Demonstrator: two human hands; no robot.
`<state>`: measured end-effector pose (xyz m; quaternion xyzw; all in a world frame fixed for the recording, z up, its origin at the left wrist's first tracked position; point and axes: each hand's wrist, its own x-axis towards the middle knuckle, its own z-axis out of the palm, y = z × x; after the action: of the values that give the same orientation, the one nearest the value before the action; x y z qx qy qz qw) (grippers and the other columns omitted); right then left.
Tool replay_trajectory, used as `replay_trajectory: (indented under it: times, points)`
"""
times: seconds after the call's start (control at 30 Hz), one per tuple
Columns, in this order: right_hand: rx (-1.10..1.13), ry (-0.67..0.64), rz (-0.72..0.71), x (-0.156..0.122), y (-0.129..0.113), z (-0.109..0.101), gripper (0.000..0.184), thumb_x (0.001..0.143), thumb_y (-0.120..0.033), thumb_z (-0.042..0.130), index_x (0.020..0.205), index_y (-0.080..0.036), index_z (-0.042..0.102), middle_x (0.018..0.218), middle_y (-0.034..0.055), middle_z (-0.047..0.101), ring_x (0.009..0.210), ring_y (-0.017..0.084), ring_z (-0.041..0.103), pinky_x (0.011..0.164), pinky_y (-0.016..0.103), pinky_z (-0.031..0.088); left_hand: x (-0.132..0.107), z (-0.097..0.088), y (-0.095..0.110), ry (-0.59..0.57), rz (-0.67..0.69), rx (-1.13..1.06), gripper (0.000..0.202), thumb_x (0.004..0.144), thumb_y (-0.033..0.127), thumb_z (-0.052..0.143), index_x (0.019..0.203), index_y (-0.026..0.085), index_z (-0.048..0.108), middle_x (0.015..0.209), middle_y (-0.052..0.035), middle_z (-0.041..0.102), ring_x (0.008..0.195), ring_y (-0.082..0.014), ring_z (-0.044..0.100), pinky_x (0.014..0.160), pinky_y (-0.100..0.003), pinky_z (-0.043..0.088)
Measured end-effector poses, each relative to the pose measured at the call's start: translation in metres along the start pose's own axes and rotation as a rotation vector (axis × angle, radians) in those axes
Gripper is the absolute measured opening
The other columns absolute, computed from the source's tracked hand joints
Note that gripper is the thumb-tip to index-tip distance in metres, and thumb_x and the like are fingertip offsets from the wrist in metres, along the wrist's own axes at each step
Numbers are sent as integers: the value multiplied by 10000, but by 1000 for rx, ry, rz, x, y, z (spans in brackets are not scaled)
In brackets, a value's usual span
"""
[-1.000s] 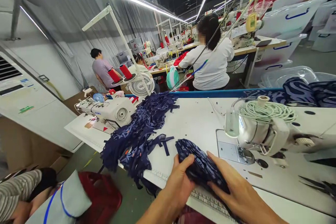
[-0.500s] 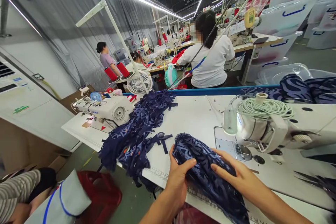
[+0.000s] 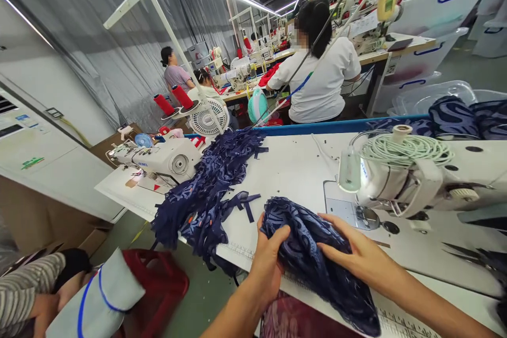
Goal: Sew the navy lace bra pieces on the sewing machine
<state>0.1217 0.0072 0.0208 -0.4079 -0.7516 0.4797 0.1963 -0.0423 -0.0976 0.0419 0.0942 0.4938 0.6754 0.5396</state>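
A folded bundle of navy patterned fabric (image 3: 309,253) is held over the front edge of the white sewing table (image 3: 293,163). My left hand (image 3: 267,259) grips its left end, thumb on top and fingers underneath. Around the right side of the bundle my right hand (image 3: 352,248) is closed, thumb pressing the near face. The bundle's lower end hangs past the table edge. To the left lies a long heap of navy fabric pieces (image 3: 214,185) with loose strips, partly drooping off the table. Close on the right stands a sewing machine (image 3: 396,179) with a pale green cord coiled on it.
Scissors (image 3: 463,256) lie at the right. Another sewing machine (image 3: 166,158) is at the left, near red thread cones (image 3: 182,96) and a white fan (image 3: 208,117). A person in a white shirt (image 3: 317,87) sits ahead. A red stool (image 3: 158,285) stands lower left.
The view has shifted slightly. Both hands keep their hold on the fabric bundle, which looks a little more bunched between them, its folds slightly changed.
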Motion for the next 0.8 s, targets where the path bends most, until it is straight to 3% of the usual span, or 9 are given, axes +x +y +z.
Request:
replay_trajectory:
  times: [0.07,0.2,0.27,0.4,0.57,0.8]
  points:
    - [-91,48,3,-3,-2,6,765,743,-541,588,1427,-224,459,1341,92,625,1180,320,616,996,437,500,-3,5,-1,-56,39,66,955,786,319,804,1535,345,211,1424,-71,566,1308,-259,550,1096,-377,446]
    - [-101,66,-64,-3,-5,9,702,801,-541,535,1433,-246,453,1341,76,626,1202,312,605,1011,440,481,-4,7,-3,-92,206,291,1143,656,143,865,1551,346,183,1529,-71,445,1378,-260,469,1155,-356,376]
    - [-33,62,-58,0,-4,5,606,808,-543,528,1334,-244,545,1261,74,673,1163,313,627,990,437,497,0,2,-5,-49,182,257,1098,660,84,792,1541,359,197,1507,-61,471,1329,-252,519,1121,-369,416]
    - [115,32,17,6,5,-3,540,793,-595,572,1198,-245,641,1122,60,727,1064,313,669,874,396,560,6,-12,-7,41,13,28,1017,667,61,683,1511,390,222,1409,-35,571,1155,-205,640,989,-346,518]
    - [313,-52,107,5,8,-2,603,796,-614,619,1270,-242,593,1169,63,711,1049,294,677,875,381,571,7,-15,-6,62,7,-42,860,723,130,709,1465,343,331,1297,-44,653,1088,-193,672,930,-319,545]
    - [373,-69,132,3,-1,-6,625,727,-663,685,1188,-243,634,1231,69,693,1142,322,643,916,374,568,19,-19,-9,83,61,22,675,784,278,768,1383,273,459,1294,-75,661,1186,-243,637,1020,-376,511]
